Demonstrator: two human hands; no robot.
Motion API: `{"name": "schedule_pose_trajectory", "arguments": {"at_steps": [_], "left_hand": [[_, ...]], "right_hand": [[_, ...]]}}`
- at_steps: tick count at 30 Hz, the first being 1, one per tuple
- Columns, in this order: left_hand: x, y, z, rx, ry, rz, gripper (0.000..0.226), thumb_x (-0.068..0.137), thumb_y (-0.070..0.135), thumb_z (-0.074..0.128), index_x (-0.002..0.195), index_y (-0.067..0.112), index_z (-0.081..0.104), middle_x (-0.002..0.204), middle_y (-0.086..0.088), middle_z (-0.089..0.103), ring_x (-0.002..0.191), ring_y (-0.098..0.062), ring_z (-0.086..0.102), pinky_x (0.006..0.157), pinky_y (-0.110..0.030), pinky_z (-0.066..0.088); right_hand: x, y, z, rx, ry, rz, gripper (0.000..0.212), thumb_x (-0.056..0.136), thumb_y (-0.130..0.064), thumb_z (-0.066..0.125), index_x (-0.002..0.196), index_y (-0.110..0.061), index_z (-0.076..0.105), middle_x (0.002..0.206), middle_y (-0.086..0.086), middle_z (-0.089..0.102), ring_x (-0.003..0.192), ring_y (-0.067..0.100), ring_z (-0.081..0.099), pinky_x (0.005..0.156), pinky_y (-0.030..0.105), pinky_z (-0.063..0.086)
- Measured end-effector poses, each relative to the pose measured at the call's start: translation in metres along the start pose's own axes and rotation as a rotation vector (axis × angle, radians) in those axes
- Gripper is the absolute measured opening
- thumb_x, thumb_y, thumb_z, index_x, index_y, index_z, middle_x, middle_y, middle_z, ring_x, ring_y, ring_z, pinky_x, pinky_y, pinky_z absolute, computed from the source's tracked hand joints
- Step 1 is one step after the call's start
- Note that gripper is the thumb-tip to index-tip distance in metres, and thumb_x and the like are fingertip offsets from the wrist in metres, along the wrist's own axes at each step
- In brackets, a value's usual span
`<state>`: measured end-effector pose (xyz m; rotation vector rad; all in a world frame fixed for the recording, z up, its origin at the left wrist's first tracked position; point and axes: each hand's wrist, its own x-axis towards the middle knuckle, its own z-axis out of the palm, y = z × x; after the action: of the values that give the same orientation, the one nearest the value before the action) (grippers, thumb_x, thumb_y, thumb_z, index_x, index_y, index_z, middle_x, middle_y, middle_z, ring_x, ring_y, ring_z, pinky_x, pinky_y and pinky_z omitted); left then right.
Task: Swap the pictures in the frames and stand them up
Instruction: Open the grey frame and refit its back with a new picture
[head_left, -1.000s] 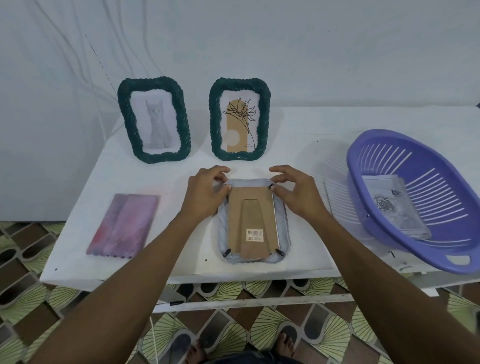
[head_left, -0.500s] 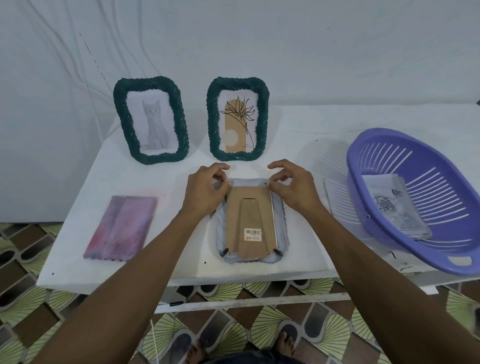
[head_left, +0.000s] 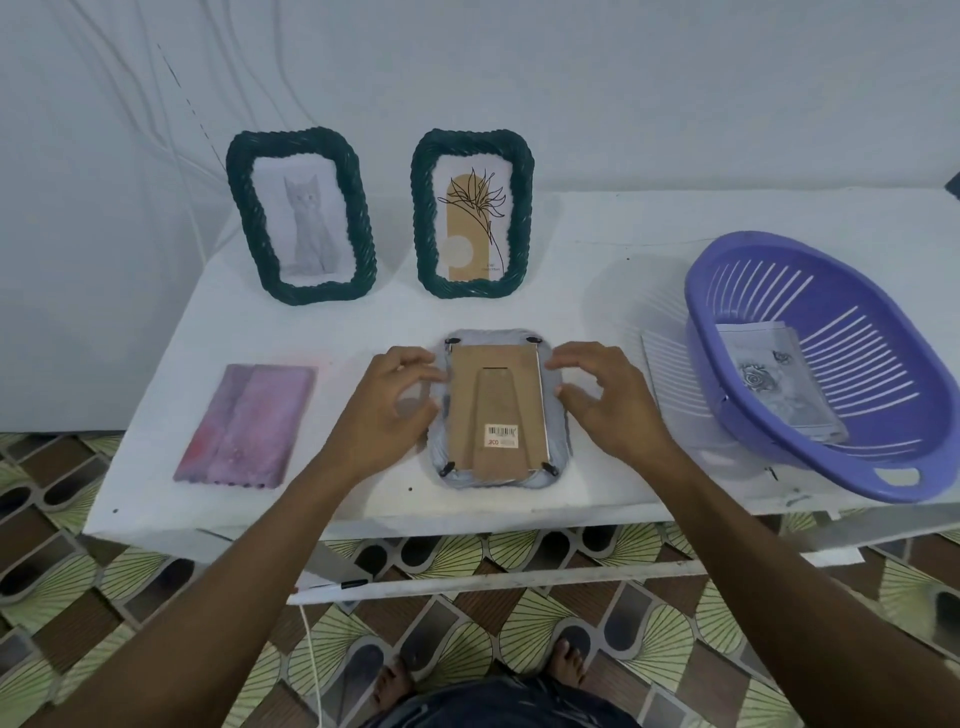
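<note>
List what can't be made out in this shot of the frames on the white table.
- Grey frame lying face down, head view: its cardboard back hides whatever the front holds.
- Barcode sticker: print too small to read.
- Papers in the purple slotted basket: a rose print shows on top; sheets beneath are covered.
- Left hand and right hand: motion-blurred, so contact with the frame is unclear.
- Caption under the plant drawing: too small.

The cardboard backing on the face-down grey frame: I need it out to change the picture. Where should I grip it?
Grip the cardboard backing by its long side edges, coming from above, probably once its corner clips are turned aside. It lies flat, recessed in the grey frame.
</note>
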<state>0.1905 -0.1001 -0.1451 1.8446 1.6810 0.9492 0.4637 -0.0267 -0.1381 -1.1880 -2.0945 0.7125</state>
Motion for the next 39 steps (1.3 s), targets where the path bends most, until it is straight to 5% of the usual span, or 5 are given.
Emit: {"name": "schedule_pose_trajectory", "arguments": {"at_steps": [3,10,16,28,39], "left_hand": [[-0.036,0.009,-0.003,-0.01,-0.062,0.036,0.036,0.081,0.045,0.058,0.11,0.026,0.067,0.13,0.012,0.048,0.126,-0.004,0.04,0.105,-0.014,0.027],[-0.066,0.013,0.006,0.037,-0.043,0.133,0.037,0.077,0.05,0.068,0.106,0.027,0.07,0.132,0.012,0.051,0.128,-0.009,0.041,0.106,-0.03,0.036],[-0.065,0.011,0.008,0.004,-0.023,0.161,0.032,0.081,0.046,0.066,0.107,0.028,0.072,0.127,0.014,0.055,0.122,-0.01,0.045,0.101,-0.043,0.043],[-0.061,0.011,0.009,-0.014,-0.036,0.159,0.022,0.079,0.031,0.077,0.1,0.027,0.074,0.121,0.016,0.058,0.12,-0.009,0.045,0.103,-0.042,0.037],[-0.045,0.028,0.008,-0.03,0.04,0.045,0.033,0.082,0.045,0.064,0.113,0.034,0.065,0.114,0.019,0.056,0.113,-0.003,0.047,0.101,-0.035,0.04]], "right_hand": [[-0.03,-0.006,-0.003,-0.034,-0.072,-0.048,0.031,0.082,-0.009,0.07,0.105,-0.029,0.069,0.121,-0.016,0.058,0.111,0.006,0.046,0.095,0.005,0.027],[-0.071,-0.015,-0.009,-0.111,-0.161,-0.128,0.032,0.074,-0.041,0.078,0.103,-0.031,0.07,0.134,-0.018,0.053,0.123,0.003,0.04,0.092,0.029,0.032],[-0.072,-0.013,0.0,-0.115,-0.097,-0.106,0.031,0.072,-0.029,0.083,0.1,-0.034,0.07,0.134,-0.018,0.054,0.123,0.002,0.042,0.093,0.039,0.035],[-0.071,-0.015,-0.001,-0.112,-0.115,-0.129,0.029,0.075,-0.026,0.08,0.099,-0.04,0.07,0.139,-0.019,0.05,0.124,0.008,0.041,0.092,0.045,0.035],[-0.064,-0.016,-0.004,-0.02,-0.137,-0.087,0.029,0.079,-0.038,0.059,0.107,-0.038,0.065,0.129,-0.024,0.053,0.122,0.002,0.043,0.098,0.044,0.035]]}}
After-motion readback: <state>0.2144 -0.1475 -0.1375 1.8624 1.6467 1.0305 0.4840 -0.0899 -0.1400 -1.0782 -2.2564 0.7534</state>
